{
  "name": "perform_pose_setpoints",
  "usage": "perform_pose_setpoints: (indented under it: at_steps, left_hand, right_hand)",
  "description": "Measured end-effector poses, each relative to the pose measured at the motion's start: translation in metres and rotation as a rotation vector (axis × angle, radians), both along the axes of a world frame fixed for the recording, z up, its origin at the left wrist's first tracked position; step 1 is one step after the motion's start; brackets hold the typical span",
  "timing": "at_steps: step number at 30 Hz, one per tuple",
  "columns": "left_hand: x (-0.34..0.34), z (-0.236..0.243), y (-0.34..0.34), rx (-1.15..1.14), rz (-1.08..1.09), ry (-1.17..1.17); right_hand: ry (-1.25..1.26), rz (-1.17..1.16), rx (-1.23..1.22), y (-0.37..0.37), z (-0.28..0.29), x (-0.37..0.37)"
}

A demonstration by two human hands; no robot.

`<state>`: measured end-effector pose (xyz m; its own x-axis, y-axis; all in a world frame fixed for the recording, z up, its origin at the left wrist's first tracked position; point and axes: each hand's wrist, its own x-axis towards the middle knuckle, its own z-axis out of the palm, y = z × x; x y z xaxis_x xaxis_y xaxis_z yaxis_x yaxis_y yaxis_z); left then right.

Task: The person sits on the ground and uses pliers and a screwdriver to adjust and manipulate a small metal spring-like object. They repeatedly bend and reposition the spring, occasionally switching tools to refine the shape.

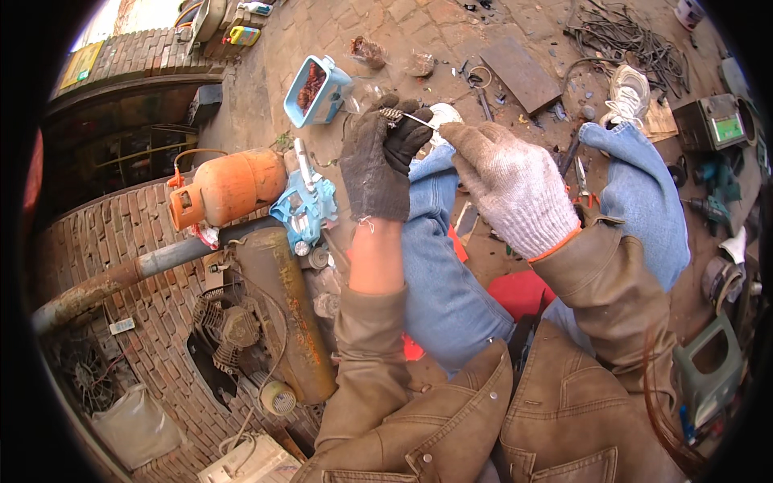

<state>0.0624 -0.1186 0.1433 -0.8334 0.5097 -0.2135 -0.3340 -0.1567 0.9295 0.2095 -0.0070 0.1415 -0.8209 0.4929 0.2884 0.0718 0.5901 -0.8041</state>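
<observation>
My left hand (377,165), in a dark work glove, is closed around a small ribbed metal piece (391,115) that looks like a coil spring. My right hand (515,181), in a whitish knit glove with soiled brown fingers and an orange cuff edge, pinches a thin bright metal rod (419,121). The rod reaches left to the dark glove's fingers, beside the ribbed piece; whether its tip touches that piece I cannot tell. Both hands are held above my jeans and shoes. Just beyond the left hand stands a light blue plastic container (338,98) with reddish-brown bits in it.
At left lie an orange gas cylinder (233,187), a long pipe (165,262) and a rusty tank (283,314). A flat metal plate (522,74) and tangled cables (632,48) are on the far right ground. A teal power drill (717,193) lies at right.
</observation>
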Motion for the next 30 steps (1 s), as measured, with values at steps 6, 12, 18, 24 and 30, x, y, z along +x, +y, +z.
perform_pose_setpoints:
  at_steps: [6, 12, 18, 24, 30]
  left_hand:
    - [0.002, -0.004, 0.004, 0.017, 0.054, -0.054]
    - [0.002, -0.001, 0.0, -0.08, 0.061, -0.002]
    - [0.008, -0.001, -0.004, -0.127, 0.006, 0.097]
    - [0.012, -0.002, -0.001, -0.157, -0.016, 0.13]
    - [0.016, 0.003, 0.001, -0.084, -0.006, 0.119]
  right_hand:
    - [-0.024, 0.006, 0.151, -0.005, -0.003, -0.001]
    - [0.014, 0.049, 0.259, 0.002, -0.006, -0.002]
    - [-0.023, 0.038, 0.275, -0.001, -0.013, -0.002]
    - [-0.041, -0.026, 0.213, -0.013, -0.02, -0.004]
    - [-0.002, 0.058, -0.704, -0.005, -0.011, -0.005]
